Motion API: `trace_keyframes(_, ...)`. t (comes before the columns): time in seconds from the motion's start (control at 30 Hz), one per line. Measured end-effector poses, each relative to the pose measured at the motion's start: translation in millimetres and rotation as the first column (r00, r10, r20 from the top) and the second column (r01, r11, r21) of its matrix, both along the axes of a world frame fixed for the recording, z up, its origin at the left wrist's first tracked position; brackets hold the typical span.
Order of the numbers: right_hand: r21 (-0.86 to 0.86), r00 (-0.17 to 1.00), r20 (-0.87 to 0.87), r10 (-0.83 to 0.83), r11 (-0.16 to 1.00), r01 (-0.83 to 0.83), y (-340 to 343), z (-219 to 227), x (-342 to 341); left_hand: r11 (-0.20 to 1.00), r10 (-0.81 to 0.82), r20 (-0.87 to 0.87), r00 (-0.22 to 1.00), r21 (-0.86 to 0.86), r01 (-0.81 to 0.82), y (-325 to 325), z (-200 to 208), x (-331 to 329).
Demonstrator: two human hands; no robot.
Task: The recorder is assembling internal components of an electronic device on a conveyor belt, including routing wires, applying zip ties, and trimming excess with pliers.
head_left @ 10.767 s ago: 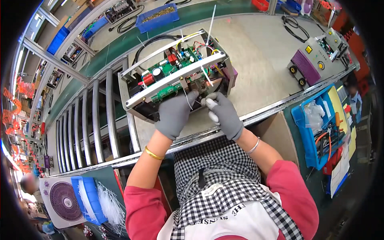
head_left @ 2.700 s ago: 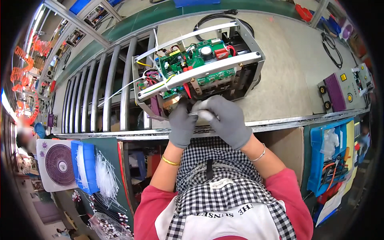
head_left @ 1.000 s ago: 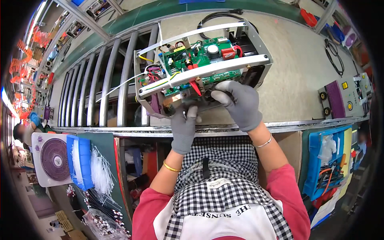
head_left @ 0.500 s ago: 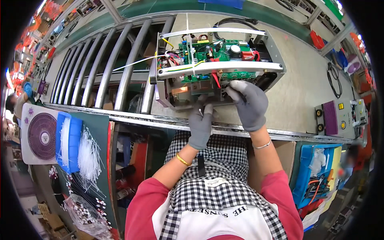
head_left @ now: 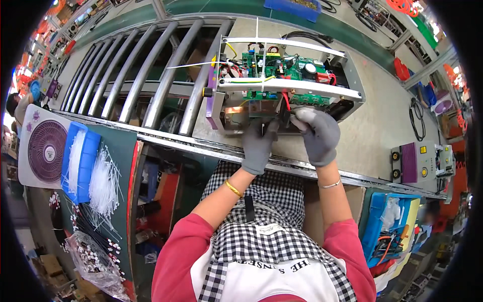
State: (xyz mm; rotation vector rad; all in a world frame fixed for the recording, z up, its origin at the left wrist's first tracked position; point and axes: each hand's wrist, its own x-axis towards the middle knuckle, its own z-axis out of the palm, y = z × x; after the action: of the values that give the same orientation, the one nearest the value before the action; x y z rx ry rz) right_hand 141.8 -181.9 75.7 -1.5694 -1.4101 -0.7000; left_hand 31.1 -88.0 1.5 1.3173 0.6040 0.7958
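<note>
chassis [head_left: 292, 86] with its green circuit board [head_left: 298, 70] sat on the bench [head_left: 378, 100] at the end of the metal rollers [head_left: 165, 98], its purple end [head_left: 212, 106] turned to the left, where some ten seconds earlier it had faced right. the left hand [head_left: 257, 146], gloved in grey, had reached further in below the board, fingers half bent and their tips lost in shadow; a small white tip that showed by them half a second before was out of sight, so whether it held anything could not be told. the right hand [head_left: 321, 137] had stayed near the lower end of the red lead [head_left: 286, 100], thumb and forefinger curled nearly together, any grip there too dark to read. with both hands so close, the work seemed narrowed to that low near side.
</note>
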Motion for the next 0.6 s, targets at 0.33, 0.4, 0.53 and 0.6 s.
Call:
trace_keyframes(0.33,-0.180,0.962,-0.233,-0.140,0.979,0.099,-12,-8,-11,0.996,0.080,0.036,0.996,0.046,-0.081,-8,-12,10)
trace_keyframes(0.4,-0.182,0.953,-0.261,-0.152,0.978,0.106,-13,-7,-12,0.987,0.126,0.020,0.992,0.094,-0.127,-6,-13,11)
trace_keyframes(0.53,-0.349,0.920,-0.309,-0.243,0.929,0.128,-21,4,-16,0.999,0.054,0.041,0.998,0.002,-0.054,-1,-10,9)
trace_keyframes(0.6,-0.418,0.894,-0.333,-0.300,0.897,0.145,-28,11,-21,1.000,0.027,0.031,0.999,-0.006,-0.027,0,-6,6)
